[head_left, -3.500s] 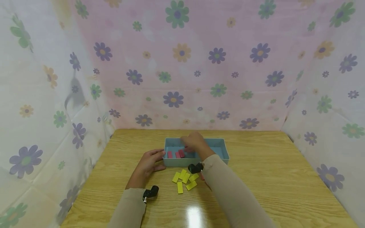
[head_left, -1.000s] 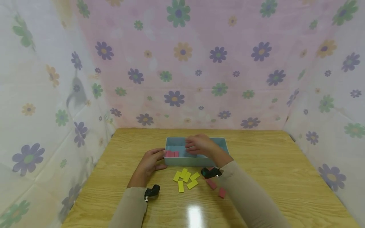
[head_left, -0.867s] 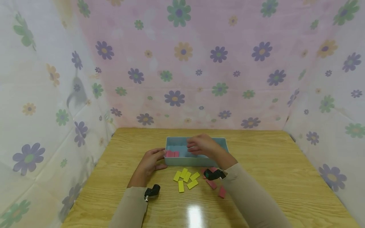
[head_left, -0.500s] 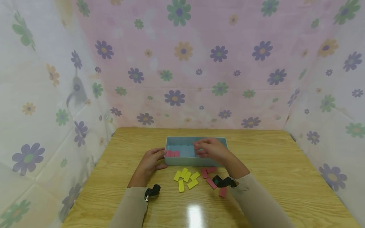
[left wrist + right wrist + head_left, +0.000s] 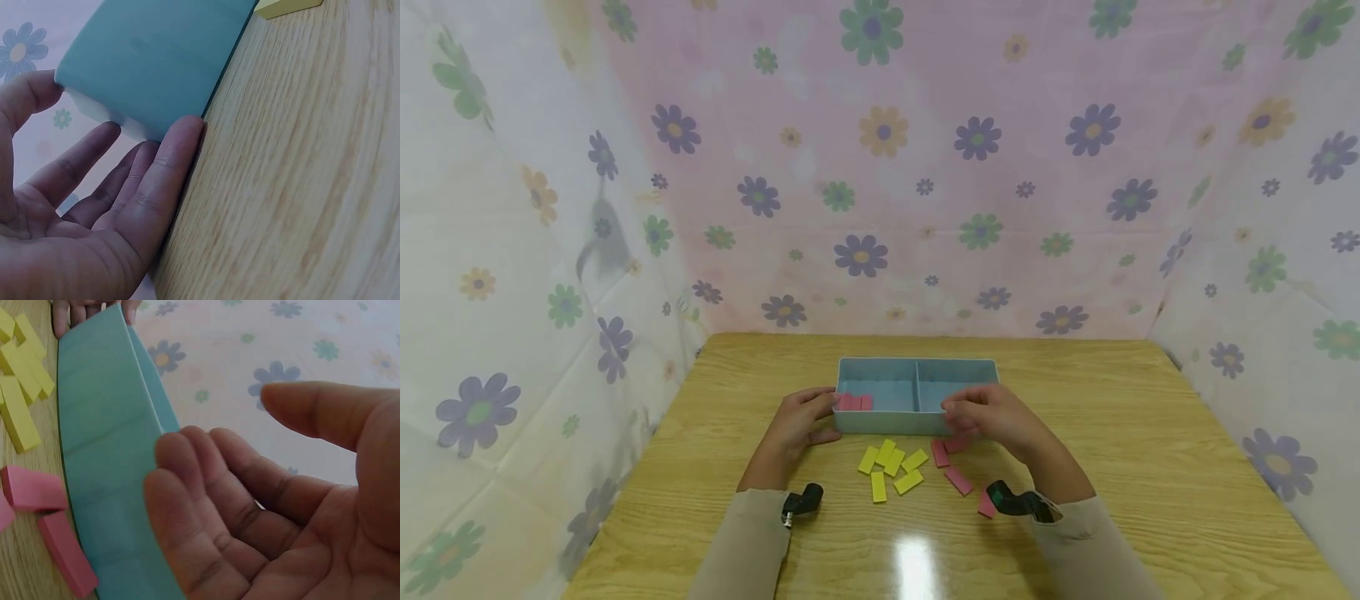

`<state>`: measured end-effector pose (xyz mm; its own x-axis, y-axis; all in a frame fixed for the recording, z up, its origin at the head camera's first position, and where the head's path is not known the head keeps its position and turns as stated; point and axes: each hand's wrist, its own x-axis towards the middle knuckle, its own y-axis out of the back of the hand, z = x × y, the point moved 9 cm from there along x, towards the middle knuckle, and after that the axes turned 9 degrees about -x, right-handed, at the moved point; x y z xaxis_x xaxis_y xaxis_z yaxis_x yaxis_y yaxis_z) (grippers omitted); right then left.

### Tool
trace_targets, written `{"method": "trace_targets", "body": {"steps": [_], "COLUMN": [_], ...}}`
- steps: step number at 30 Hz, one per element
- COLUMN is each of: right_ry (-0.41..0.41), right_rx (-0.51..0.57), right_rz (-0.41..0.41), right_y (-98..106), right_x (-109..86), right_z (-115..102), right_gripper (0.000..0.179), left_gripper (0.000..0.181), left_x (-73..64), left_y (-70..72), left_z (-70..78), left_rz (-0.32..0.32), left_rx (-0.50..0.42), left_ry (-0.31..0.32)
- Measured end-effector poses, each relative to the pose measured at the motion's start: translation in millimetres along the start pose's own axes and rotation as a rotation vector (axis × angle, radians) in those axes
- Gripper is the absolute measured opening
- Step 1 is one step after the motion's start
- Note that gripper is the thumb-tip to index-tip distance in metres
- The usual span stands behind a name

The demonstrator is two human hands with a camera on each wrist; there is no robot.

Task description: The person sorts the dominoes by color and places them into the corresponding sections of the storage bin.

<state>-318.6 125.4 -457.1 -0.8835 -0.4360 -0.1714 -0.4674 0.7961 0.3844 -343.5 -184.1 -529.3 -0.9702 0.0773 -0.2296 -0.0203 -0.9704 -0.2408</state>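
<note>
A pale blue box (image 5: 880,422) with two compartments stands on the table. My left hand (image 5: 801,423) rests against its left end, fingertips at the rim and end wall, thumb low by the front corner (image 5: 187,128). Pink blocks (image 5: 854,402) lie together in the left compartment's front left corner. My right hand (image 5: 1000,417) is over the box's front right edge, fingers slightly bent; its palm (image 5: 300,562) shows nothing held. Below it, several more pink blocks (image 5: 957,481) lie loose on the table, one partly hidden behind the right wrist camera.
Several yellow blocks (image 5: 878,487) are scattered on the wooden table (image 5: 1150,467) in front of the box, left of the loose pink ones. A flowered cloth (image 5: 925,250) hangs behind and on both sides of the table.
My right hand has come out of the left compartment, moving right and towards me over the front wall. Pink blocks inside now sit together in the corner. My left hand stays put.
</note>
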Motion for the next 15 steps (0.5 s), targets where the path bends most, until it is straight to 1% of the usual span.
{"method": "trace_targets", "body": {"steps": [4, 10, 15], "right_ry": [-0.004, -0.029, -0.045], "right_rx": [-0.016, -0.09, -0.114], "right_rz": [-0.043, -0.031, -0.061], "right_y": [-3, 0, -5], "right_x": [-4.9, -13.0, -15.3], "right_z": [8, 17, 29], "right_gripper": [0.052, 0.048, 0.039], "left_gripper": [0.051, 0.052, 0.05], "left_x": [0.3, 0.9, 1.3], "left_y": [-0.2, -1.6, 0.0], "left_z": [-0.3, 0.2, -1.0], "left_rz": [-0.004, -0.011, -0.004], "left_rx": [-0.003, -0.005, -0.009], "left_ry": [0.001, -0.004, 0.002]}}
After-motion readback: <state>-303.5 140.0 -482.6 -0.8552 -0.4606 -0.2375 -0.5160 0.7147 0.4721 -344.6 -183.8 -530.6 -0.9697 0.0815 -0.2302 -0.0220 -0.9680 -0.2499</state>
